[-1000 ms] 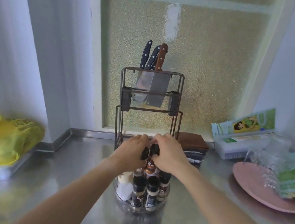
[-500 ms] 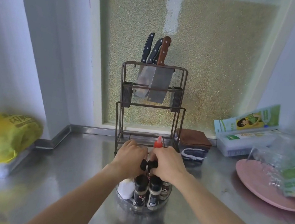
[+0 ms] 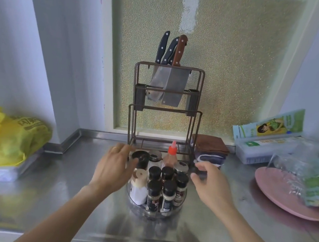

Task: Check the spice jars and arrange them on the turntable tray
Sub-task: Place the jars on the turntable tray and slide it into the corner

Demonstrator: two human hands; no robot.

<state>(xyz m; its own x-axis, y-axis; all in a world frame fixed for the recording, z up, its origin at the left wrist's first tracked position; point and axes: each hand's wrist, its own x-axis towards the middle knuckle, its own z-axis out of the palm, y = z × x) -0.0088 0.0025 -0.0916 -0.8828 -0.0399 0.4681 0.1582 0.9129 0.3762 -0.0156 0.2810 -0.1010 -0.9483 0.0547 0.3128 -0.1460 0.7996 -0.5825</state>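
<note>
A clear round turntable tray (image 3: 173, 211) sits on the steel counter, packed with several black-capped spice jars (image 3: 167, 194), a white container with a tan lid (image 3: 138, 184) and a red-capped sauce bottle (image 3: 170, 158) at the back. My left hand (image 3: 113, 167) hovers at the tray's left side with fingers spread, close to a black-lidded jar (image 3: 140, 158); whether it touches it is unclear. To the right of the tray is my right hand (image 3: 210, 185), with fingers apart. Neither hand holds a jar.
A dark metal rack (image 3: 165, 109) holding cleavers and knives stands directly behind the tray. Folded cloths (image 3: 209, 149) lie right of it. A pink plate (image 3: 278, 193) with plastic bags and boxes is far right; a yellow bag (image 3: 9, 138) on a container far left.
Both hands have let go of the jars they gripped together at the tray's middle and have moved apart to either side. The jar tops and the red-capped bottle are now uncovered.
</note>
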